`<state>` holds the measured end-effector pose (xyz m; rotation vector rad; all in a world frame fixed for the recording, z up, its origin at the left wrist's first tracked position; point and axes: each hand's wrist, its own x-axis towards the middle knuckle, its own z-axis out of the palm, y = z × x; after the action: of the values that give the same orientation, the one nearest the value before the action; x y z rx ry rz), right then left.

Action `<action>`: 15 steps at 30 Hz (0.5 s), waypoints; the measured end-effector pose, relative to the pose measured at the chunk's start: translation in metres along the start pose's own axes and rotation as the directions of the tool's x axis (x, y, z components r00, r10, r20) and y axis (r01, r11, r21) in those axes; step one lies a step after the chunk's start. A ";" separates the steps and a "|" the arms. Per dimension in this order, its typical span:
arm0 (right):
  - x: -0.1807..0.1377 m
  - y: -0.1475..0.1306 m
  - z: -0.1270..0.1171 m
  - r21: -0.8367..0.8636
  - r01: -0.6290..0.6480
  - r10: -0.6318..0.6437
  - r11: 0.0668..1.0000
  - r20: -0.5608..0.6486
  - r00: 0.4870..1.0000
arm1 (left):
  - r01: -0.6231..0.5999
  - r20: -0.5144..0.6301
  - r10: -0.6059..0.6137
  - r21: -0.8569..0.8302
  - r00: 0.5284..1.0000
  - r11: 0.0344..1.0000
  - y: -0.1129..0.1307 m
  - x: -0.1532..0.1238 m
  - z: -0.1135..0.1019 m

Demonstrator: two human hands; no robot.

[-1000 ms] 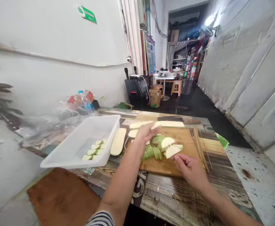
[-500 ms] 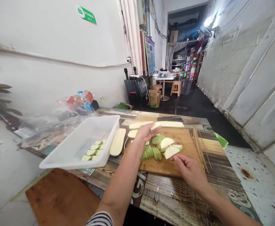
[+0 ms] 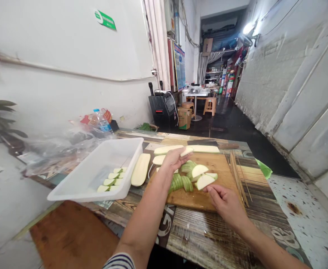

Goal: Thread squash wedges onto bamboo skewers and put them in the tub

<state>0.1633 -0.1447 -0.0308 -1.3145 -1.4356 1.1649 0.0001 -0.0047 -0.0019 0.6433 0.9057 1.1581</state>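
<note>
The wood-plank-patterned tabletop point(image 3: 197, 229) spread across your lower frame. On it, the white translucent plastic tub point(image 3: 82, 168) stood left of centre, and the flat brown wooden cutting board point(image 3: 221, 164) lay right of centre, thin tan sticks point(image 3: 238, 181) along its right side. Near mid-frame, your left hand point(image 3: 174, 158) held a pale flat piece point(image 3: 186, 151) over the board's far edge. Your right hand point(image 3: 226, 201), thumb and forefinger narrowed, pinched the lower right edge of a green-rimmed half-round slice point(image 3: 205, 182) above the board.

Green-edged pale slices point(image 3: 205, 182), tan board point(image 3: 222, 164), white tub point(image 3: 89, 175), striped sleeve point(image 3: 120, 261)
</note>
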 end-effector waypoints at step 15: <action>0.003 0.000 0.003 0.372 -0.219 0.196 0.902 0.099 0.976 | -0.036 0.076 0.030 0.078 0.997 0.996 -0.009 0.002 -0.001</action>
<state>0.1600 -0.1416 -0.0311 -1.1807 -1.0524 1.5480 0.0034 -0.0056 -0.0101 0.7632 0.8837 1.1247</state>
